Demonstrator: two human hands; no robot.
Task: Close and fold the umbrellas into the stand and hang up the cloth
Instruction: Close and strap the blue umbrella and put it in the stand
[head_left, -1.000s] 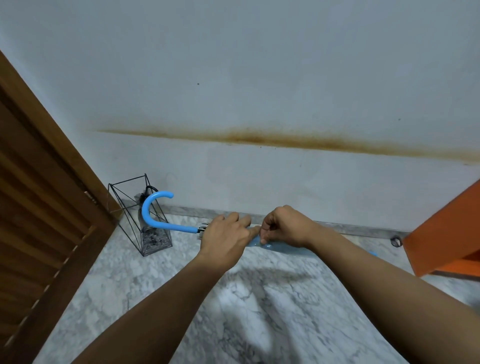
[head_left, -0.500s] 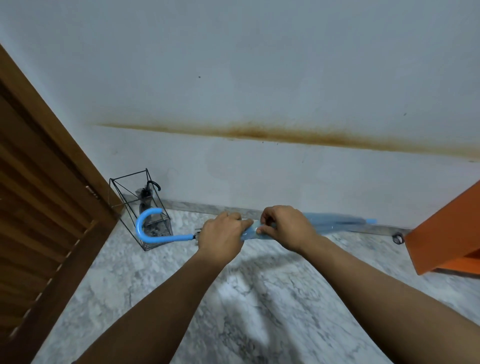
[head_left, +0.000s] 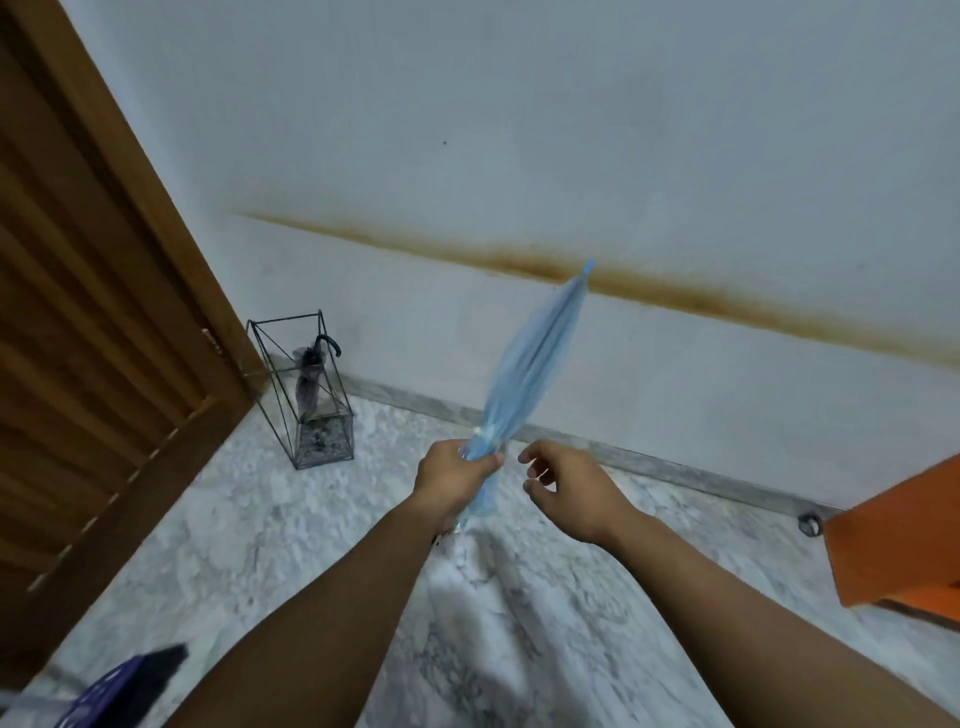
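Now the left hand (head_left: 453, 480) is gripping the closed blue umbrella (head_left: 532, 366), tip slanting up, right of the wire stand (head_left: 306, 395), while the right hand (head_left: 569, 486) is hovering loose beside it; next, probably tipping it down into that stand.

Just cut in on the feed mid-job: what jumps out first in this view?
A closed light blue umbrella stands out at centre, tip raised toward the wall, held in the left hand; the right hand is just beside it, holding nothing. Left of that, in the corner by the wooden door, the wire stand holds a dark umbrella. A long brown stain runs across the wall.
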